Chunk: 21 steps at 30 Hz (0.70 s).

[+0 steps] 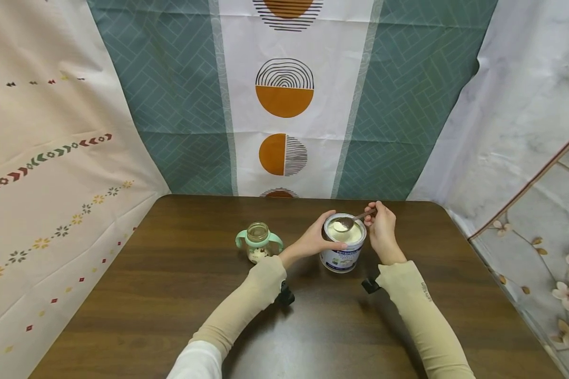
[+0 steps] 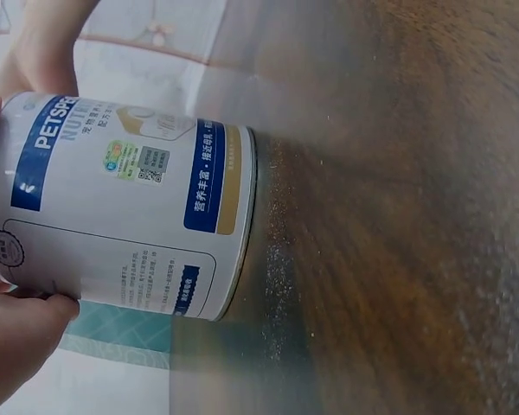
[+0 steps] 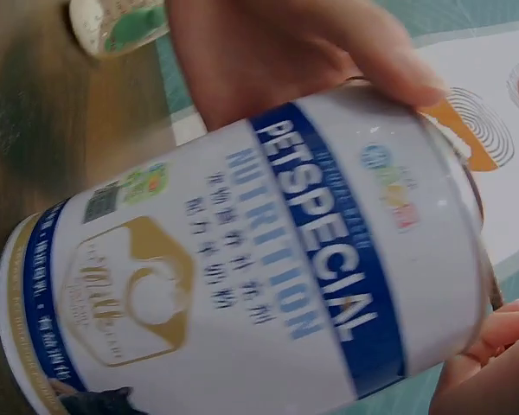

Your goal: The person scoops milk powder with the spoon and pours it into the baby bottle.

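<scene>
A white and blue can of milk powder (image 1: pixel 340 260) stands upright on the table, its top uncovered and pale powder (image 1: pixel 355 233) visible inside. My left hand (image 1: pixel 314 237) grips the can near its rim, fingers on the far side and thumb on the near side. In my right hand (image 1: pixel 383 231) the handle of a metal spoon (image 1: pixel 345 223) is pinched, and the spoon's bowl is over the can's mouth. The left wrist view shows the can's label (image 2: pixel 147 164) and my left thumb against its side. Left of the can is a baby bottle (image 1: pixel 258 242) with green handles, its top uncovered.
Both things stand on a dark wooden table (image 1: pixel 180 295). Fine pale specks lie on the wood beside the can in the left wrist view. Patterned cloths (image 1: pixel 185 95) hang behind the table and at both sides.
</scene>
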Each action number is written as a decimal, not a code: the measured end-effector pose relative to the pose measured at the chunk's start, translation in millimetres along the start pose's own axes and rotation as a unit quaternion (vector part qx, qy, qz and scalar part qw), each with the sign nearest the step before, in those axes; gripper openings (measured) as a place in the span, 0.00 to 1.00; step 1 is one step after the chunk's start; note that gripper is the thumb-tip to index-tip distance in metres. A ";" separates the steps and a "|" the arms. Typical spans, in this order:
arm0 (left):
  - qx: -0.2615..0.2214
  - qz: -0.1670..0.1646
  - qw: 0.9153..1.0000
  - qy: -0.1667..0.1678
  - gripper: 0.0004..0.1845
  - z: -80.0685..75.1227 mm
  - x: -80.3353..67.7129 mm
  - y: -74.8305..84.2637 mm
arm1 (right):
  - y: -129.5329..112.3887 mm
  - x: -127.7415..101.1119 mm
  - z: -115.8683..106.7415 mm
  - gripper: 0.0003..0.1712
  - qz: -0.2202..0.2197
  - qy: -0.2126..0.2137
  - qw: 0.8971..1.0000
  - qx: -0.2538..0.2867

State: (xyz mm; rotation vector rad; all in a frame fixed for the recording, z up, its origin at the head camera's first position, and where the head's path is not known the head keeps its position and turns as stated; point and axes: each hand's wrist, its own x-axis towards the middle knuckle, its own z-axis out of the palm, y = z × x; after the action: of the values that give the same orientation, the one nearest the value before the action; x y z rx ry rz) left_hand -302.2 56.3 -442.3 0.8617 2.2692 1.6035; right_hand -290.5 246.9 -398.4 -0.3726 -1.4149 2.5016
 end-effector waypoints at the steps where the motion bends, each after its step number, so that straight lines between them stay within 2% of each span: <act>1: -0.001 0.000 1.000 0.001 0.51 0.2 0.0 0.2 | -1.6 0.2 -0.9 0.17 0.011 -0.010 1.000 0.011; 4: 0.002 0.001 1.000 0.002 0.51 0.6 -0.1 0.5 | -3.9 1.0 -3.6 0.17 0.010 -0.011 1.000 -0.006; 7: 0.009 0.002 1.000 0.004 0.50 0.8 -0.4 0.7 | -3.7 0.3 -5.6 0.16 -0.006 0.002 0.998 -0.066; 9: 0.013 0.001 1.000 0.005 0.50 0.5 -0.9 1.0 | -3.1 0.1 -6.3 0.16 -0.007 0.010 0.997 -0.078; 15: 0.015 -0.001 1.000 0.004 0.50 -0.8 -0.5 0.5 | -6.6 -0.9 -7.5 0.17 0.034 -0.012 0.999 -0.007; 21: 0.013 -0.004 1.000 0.004 0.51 -0.6 0.6 1.3 | -11.7 -1.8 -6.1 0.19 0.078 -0.023 0.995 0.057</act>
State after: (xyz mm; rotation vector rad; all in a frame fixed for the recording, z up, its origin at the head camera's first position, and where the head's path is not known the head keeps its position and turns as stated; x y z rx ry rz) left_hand -302.6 56.4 -440.8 0.8536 2.3019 1.5798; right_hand -285.7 257.0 -391.1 -0.4197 -1.2973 2.7191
